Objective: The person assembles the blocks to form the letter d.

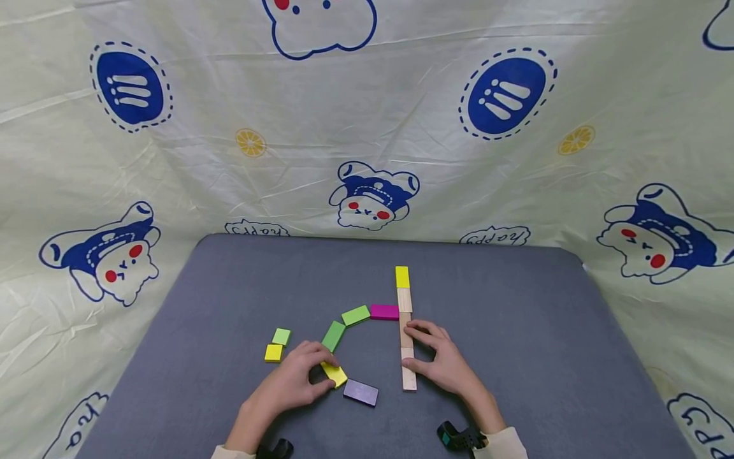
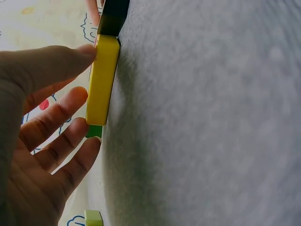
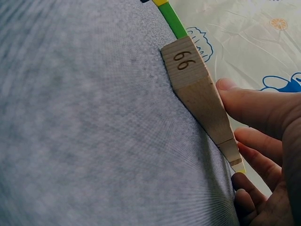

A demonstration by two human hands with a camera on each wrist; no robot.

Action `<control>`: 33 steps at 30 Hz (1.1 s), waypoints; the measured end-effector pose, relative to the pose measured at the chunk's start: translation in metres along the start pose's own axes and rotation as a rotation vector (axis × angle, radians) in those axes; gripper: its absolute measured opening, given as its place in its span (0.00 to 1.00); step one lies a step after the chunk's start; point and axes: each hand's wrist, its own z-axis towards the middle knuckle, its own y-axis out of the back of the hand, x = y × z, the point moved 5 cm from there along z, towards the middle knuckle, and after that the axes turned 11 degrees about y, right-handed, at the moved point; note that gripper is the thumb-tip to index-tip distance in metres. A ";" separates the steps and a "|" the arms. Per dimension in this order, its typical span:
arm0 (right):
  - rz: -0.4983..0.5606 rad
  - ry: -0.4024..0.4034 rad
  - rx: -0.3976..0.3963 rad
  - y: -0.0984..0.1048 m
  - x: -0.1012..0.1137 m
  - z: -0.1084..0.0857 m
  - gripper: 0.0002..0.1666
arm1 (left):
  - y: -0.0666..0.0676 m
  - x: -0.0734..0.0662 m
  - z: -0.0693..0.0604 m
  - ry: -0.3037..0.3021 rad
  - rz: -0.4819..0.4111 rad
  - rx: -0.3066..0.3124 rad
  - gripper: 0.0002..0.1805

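At the lower end of a curved row of flat blocks, my left hand has thumb and fingers at a yellow block, seemingly pinching it. In the left wrist view the thumb touches the yellow block; the other fingers spread beside it. A purple block lies just below, and two green blocks and a magenta block continue the curve. My right hand rests thumb and fingertips on a straight column of plain wooden blocks. The nearest wooden block is marked "66" or "99".
A yellow block tops the wooden column. Left of my left hand lie a light green block and another yellow block. All lie on a grey table, before a printed cloth.
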 end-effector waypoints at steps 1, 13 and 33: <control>0.000 0.002 -0.001 0.000 0.000 0.000 0.38 | -0.001 0.000 0.000 0.002 -0.005 0.003 0.14; 0.012 -0.008 0.001 0.000 0.001 0.000 0.38 | -0.003 -0.002 0.001 0.022 -0.018 0.035 0.13; 0.006 -0.009 0.008 0.000 0.000 0.000 0.39 | 0.003 0.011 0.021 0.154 -0.044 -0.007 0.28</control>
